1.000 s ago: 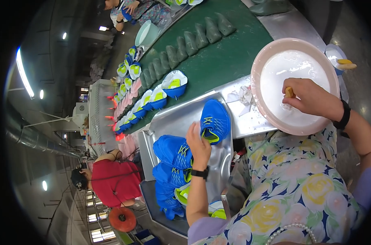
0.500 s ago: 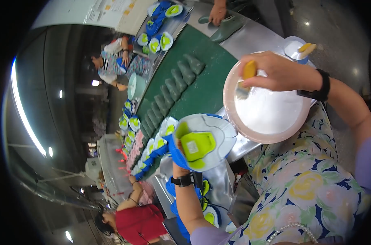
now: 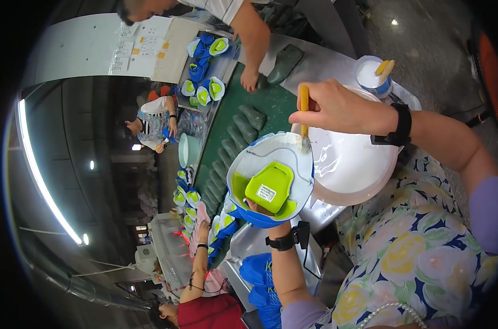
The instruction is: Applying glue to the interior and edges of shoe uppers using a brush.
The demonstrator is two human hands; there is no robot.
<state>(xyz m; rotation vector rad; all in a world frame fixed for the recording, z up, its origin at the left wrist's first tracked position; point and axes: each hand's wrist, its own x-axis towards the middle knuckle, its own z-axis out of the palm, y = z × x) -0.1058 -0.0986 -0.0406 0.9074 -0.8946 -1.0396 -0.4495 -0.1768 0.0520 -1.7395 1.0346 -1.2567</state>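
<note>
My left hand [image 3: 282,229], mostly hidden behind the piece, holds up a shoe upper [image 3: 301,181]. The upper has blue outer fabric, a pale lining and a bright green inner part with a white label. A brush [image 3: 305,104] with a yellow handle is gripped in my right hand [image 3: 339,112]. Its bristles point down and touch the upper's pale edge. Beneath my right hand, a wide pinkish basin [image 3: 364,198] contains white liquid [image 3: 342,164]. The upper overlaps the basin's left side in view.
Grey-green shoe lasts [image 3: 235,137] line a green belt [image 3: 279,104]. A co-worker's hand [image 3: 250,79] touches one at the far end. Blue uppers [image 3: 260,268] lie on a metal surface near my left forearm. A can [image 3: 372,77] with yellow-handled brushes stands beyond the basin. Other people work across the belt.
The brush has moved from over the basin's liquid left to the upper's edge. My left hand has turned the upper and shifted right. The far co-worker has leaned in over the belt.
</note>
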